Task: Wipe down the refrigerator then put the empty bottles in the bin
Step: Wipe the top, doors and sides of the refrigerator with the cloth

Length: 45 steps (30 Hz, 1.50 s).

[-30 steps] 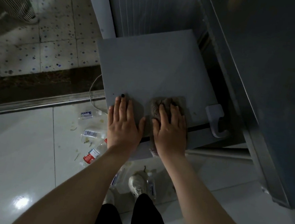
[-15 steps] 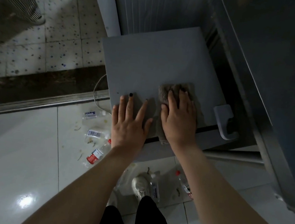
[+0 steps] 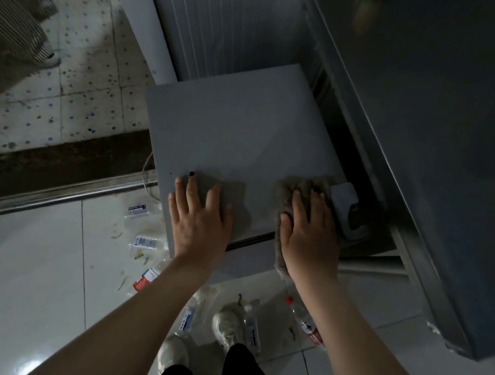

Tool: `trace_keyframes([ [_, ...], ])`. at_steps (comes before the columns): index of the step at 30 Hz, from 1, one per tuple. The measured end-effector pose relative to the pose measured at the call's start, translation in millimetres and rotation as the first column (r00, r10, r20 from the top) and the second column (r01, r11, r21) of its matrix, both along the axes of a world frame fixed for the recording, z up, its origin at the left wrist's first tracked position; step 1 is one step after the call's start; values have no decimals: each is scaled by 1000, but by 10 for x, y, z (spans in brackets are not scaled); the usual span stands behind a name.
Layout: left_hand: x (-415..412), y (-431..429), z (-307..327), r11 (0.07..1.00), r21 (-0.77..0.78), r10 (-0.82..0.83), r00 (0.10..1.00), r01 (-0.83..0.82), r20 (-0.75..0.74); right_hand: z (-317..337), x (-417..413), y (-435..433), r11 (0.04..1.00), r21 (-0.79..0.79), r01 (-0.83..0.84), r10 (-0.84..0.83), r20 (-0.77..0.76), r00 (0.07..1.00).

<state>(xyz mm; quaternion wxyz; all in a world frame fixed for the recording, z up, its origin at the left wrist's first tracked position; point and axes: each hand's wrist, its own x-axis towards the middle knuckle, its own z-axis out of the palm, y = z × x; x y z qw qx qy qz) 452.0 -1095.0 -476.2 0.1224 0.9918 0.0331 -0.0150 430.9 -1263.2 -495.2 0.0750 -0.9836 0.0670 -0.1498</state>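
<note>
Glossy white floor tiles (image 3: 12,267) fill 6 to 9 o'clock, strewn with plastic bottles (image 3: 144,280) around the person's shoes (image 3: 227,325). At centre is the low grey refrigerator (image 3: 240,130). The left grip (image 3: 201,222) lies flat on its top at 7 o'clock, fingers spread. The right grip (image 3: 310,235), fingers straight, presses a brown cloth (image 3: 303,183) down at 4 o'clock, just beside the handle (image 3: 347,205).
</note>
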Motion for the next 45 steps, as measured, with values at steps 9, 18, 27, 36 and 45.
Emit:
trace_keyframes([
  [9,357,-609,-53,994,-16,-112,994,112,-1,-20,133,44,1000,10,24,-24,23,999],
  [18,347,-596,-93,994,15,-111,993,110,31,-39,828,78,988,56,141,-142,13,990],
  [27,362,-614,-119,992,24,-127,989,126,77,-15,924,-108,995,65,71,-66,-79,995],
  [36,359,-610,-114,992,-25,-120,991,122,63,-8,454,-3,1000,-10,3,-3,-41,999],
  [45,370,-607,-116,989,-93,-103,990,112,95,38,998,-33,992,121,-24,43,-155,987],
])
